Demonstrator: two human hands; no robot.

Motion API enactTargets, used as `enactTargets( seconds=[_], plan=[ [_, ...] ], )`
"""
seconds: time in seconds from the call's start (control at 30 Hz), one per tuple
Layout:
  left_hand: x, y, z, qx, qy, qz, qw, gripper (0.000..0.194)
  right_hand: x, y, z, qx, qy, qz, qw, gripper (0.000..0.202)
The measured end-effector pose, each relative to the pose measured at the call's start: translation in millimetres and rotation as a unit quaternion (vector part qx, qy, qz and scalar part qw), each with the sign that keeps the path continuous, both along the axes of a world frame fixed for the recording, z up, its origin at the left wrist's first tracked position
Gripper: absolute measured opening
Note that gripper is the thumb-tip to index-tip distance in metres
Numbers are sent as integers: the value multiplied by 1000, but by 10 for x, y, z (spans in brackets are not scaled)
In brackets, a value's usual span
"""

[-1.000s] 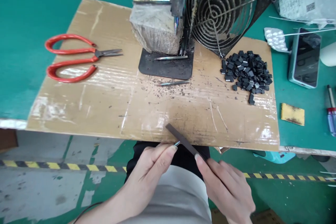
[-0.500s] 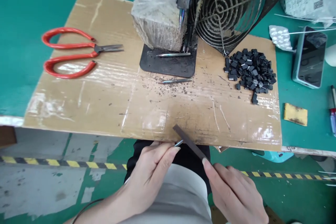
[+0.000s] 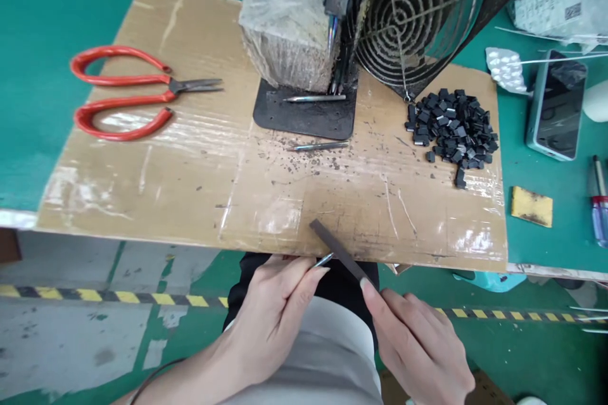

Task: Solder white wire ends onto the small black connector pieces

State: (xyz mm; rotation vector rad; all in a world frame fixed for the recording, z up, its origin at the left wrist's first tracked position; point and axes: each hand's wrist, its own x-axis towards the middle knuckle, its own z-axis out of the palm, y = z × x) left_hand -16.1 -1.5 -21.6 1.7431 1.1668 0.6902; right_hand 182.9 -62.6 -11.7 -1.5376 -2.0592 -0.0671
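My left hand [image 3: 280, 310] is closed around a slim metal soldering iron tip [image 3: 325, 259], with only its pointed end showing past the thumb. A flat dark file [image 3: 338, 249] is gripped in my right hand [image 3: 413, 335], the thumb laid along it. The file slants up to the left across the cardboard's front edge, and the point meets its side or lies very close to it. Two similar tips lie farther back: one tip [image 3: 316, 99] on a black base plate [image 3: 304, 120], another tip [image 3: 319, 147] on the cardboard [image 3: 190, 202] among dark crumbs.
Red-handled scissors [image 3: 123, 93] lie at left. Behind stand a wrapped block [image 3: 287, 31] and a round wire fan guard [image 3: 399, 19]. At right are a pile of black connectors [image 3: 453, 126], a yellow sponge [image 3: 532, 206], a phone-like device [image 3: 557, 104] and a screwdriver [image 3: 599, 202].
My right hand and the file have shifted slightly up and to the left. The left hand keeps its hold on the soldering iron tip, and the view has moved a little.
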Motion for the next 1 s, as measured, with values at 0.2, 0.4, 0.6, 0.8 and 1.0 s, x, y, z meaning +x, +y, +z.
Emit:
enactTargets(
  seconds=[0.2,0.4,0.6,0.8,1.0],
  plan=[
    [7,-35,-52,69,36,7,997,32,2,73,35,15,-15,4,1000,25],
    [15,-35,-40,106,65,0,992,32,14,-44,46,5,-20,0,1000,24],
    [30,6,-10,152,84,-8,985,32,-26,136,67,-2,-23,15,1000,24],
    [38,15,-12,160,82,-9,984,33,7,19,87,-10,-24,15,1000,26],
    [39,23,-16,173,91,-9,981,34,-22,162,76,8,-25,13,1000,24]
  ],
)
